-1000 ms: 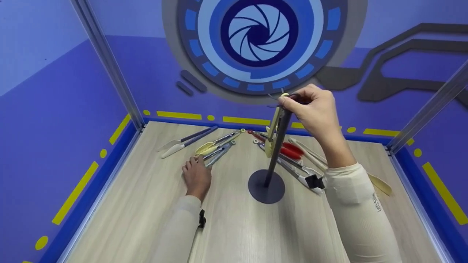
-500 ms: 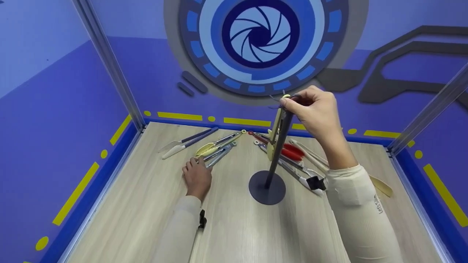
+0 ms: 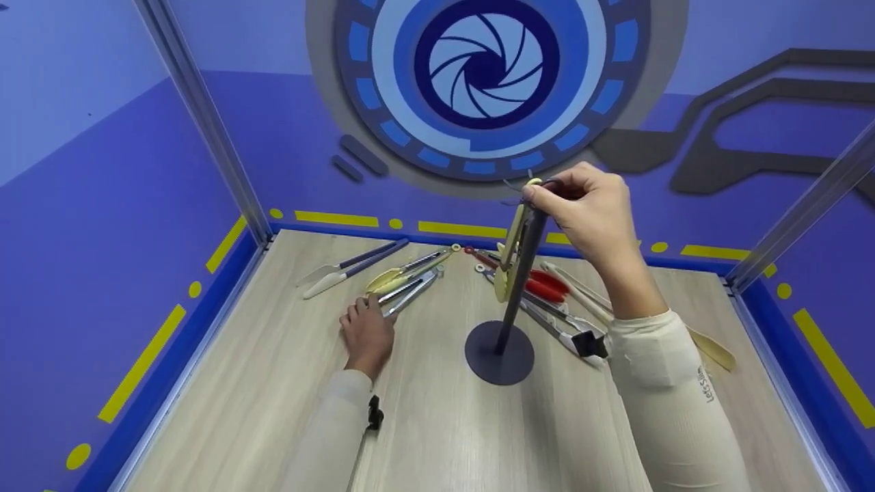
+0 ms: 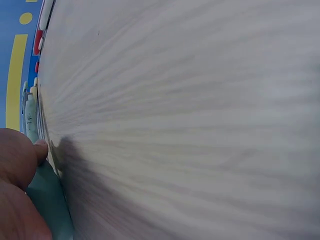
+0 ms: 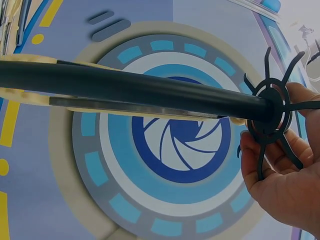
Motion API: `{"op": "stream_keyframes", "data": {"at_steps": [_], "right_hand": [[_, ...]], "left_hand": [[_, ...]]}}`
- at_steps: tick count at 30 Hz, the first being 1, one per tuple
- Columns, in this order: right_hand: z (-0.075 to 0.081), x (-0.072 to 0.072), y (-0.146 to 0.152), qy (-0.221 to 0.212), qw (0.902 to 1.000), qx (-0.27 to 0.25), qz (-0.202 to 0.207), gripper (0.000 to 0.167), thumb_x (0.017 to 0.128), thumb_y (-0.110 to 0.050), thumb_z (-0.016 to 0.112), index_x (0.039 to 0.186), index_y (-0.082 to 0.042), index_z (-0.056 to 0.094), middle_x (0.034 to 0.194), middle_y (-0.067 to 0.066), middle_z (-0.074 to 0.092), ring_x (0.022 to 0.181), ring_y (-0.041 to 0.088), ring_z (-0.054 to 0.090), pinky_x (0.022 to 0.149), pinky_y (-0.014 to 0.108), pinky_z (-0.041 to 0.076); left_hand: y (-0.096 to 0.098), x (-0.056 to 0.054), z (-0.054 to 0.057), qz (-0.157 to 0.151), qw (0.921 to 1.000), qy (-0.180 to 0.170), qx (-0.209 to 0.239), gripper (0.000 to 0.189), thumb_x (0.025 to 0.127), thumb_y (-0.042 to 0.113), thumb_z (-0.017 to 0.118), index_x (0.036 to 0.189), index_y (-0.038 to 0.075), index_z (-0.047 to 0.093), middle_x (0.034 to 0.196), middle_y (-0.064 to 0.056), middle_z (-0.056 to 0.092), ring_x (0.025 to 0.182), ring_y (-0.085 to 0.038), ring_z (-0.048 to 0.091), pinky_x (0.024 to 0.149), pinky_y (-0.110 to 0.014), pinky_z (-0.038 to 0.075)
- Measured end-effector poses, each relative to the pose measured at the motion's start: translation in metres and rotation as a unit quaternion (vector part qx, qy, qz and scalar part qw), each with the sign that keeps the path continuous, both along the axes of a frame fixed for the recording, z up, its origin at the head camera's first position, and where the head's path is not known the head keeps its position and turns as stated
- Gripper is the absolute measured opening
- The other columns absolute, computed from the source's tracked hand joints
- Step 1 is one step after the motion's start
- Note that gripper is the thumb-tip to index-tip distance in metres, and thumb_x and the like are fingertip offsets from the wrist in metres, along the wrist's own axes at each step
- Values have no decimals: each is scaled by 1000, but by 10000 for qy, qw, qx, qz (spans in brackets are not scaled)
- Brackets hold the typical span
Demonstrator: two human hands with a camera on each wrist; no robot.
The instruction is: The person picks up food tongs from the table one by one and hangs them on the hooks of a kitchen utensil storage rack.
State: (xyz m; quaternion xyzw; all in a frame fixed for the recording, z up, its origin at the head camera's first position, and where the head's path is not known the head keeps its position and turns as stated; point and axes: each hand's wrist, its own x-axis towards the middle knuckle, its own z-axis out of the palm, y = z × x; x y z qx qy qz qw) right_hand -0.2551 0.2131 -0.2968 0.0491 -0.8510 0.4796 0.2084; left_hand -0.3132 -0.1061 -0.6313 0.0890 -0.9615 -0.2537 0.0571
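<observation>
In the head view my left hand (image 3: pixel 368 335) lies low over the table, gripping the head end of green-grey tongs (image 3: pixel 411 292). Its thumb lies against their green head (image 4: pixel 50 200) in the left wrist view. My right hand (image 3: pixel 588 205) is raised at the top of a dark utensil stand (image 3: pixel 521 273). In the right wrist view its curled fingers hold the stand's ring of hooks (image 5: pixel 272 107). Yellow tongs (image 3: pixel 508 256) hang from the stand, their end loop close to the right fingertips. The stand's round base (image 3: pixel 499 369) is on the table.
Left of centre lie yellow tongs (image 3: pixel 384 279) and blue-handled tongs with pale heads (image 3: pixel 325 280). Red tongs (image 3: pixel 547 283), grey-and-white tongs (image 3: pixel 562 333) and cream tongs (image 3: pixel 581 290) lie behind and right of the stand. Blue walls (image 3: pixel 123 225) enclose the table.
The green-grey tongs have turned slightly under my left hand, showing more bright metal. My right hand and the stand hold almost the same position.
</observation>
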Motion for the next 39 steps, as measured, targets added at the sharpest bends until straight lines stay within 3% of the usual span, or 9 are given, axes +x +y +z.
{"op": "stream_keyframes", "data": {"at_steps": [7, 18, 24, 34, 39], "right_hand": [[-1, -1, -1, 38, 10000, -34, 58, 29, 88, -39, 89, 92, -11, 82, 85, -6, 61, 78, 15, 57, 62, 23, 45], [-3, -1, 0, -2, 10000, 71, -4, 31, 88, -41, 88, 93, -11, 82, 86, -6, 62, 80, 15, 57, 63, 23, 46], [-4, -3, 2, 3, 9999, 141, 18, 32, 89, -42, 88, 95, -11, 82, 87, -7, 61, 80, 13, 57, 63, 22, 46], [-3, -3, 2, 90, 9999, 59, 81, 31, 89, -40, 88, 95, -10, 83, 86, -6, 60, 79, 13, 56, 62, 22, 45], [-4, -2, 2, 71, 9999, 73, 66, 31, 90, -40, 87, 96, -10, 83, 86, -5, 60, 78, 13, 57, 62, 22, 46]], "left_hand": [[-4, 5, 1, -204, 9998, -29, 36, 54, 105, 34, 68, 150, 10, 51, 145, -19, 57, 141, -42, 47, 117, -58, 30], [-9, 9, -2, -323, 9978, 21, 577, 52, 104, 31, 69, 150, 16, 51, 144, -14, 58, 139, -38, 47, 115, -56, 28], [-13, 13, 5, -261, 9945, 222, 994, 51, 106, 30, 66, 153, 19, 49, 147, -13, 57, 139, -36, 48, 112, -54, 31], [-16, 27, 16, -426, 9860, 796, 1405, 50, 106, 30, 67, 151, 17, 50, 144, -15, 59, 137, -39, 52, 109, -56, 35], [-10, 34, 25, -559, 9804, 888, 1666, 50, 105, 31, 68, 150, 19, 50, 146, -14, 58, 136, -38, 52, 109, -56, 36]]}}
